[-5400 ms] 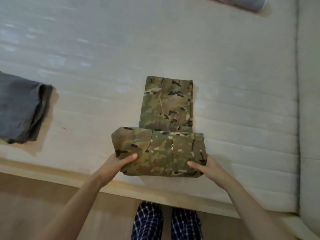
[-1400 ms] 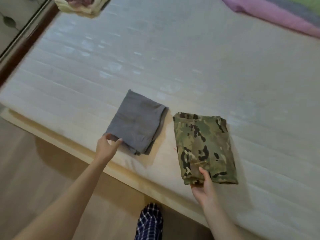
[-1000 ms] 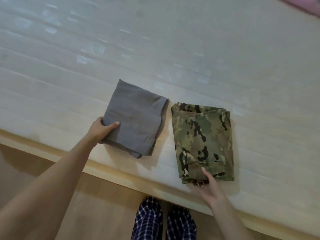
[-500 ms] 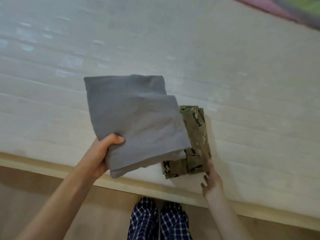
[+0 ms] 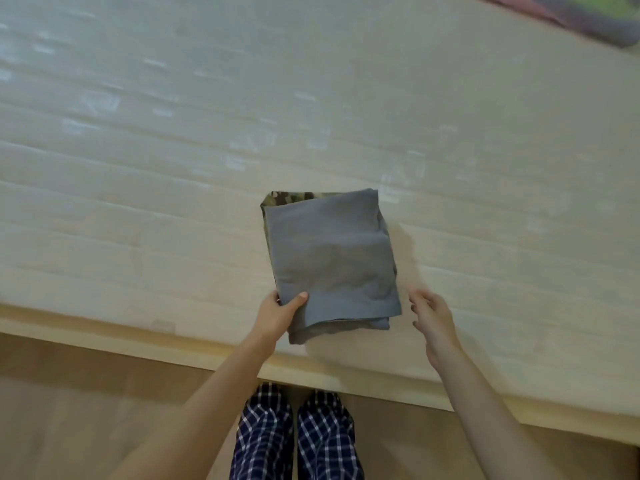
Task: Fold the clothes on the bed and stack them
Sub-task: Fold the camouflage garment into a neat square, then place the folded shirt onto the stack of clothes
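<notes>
A folded grey garment (image 5: 332, 261) lies on top of the folded camouflage garment (image 5: 277, 198), which shows only as a thin strip along the far and left edges. The stack sits on the white mattress (image 5: 173, 202) near its front edge. My left hand (image 5: 280, 315) grips the grey garment's near left corner, thumb on top. My right hand (image 5: 433, 320) hovers just right of the stack with relaxed fingers, holding nothing.
A pink and grey blanket (image 5: 571, 15) lies at the far right corner of the bed. The wooden bed frame edge (image 5: 104, 344) runs along the front. My legs in checked trousers (image 5: 294, 438) stand against it on the wooden floor.
My left hand has carried the grey garment to the right and lowered it onto the camouflage garment, covering it. My right hand has moved off the camouflage garment to the right.
</notes>
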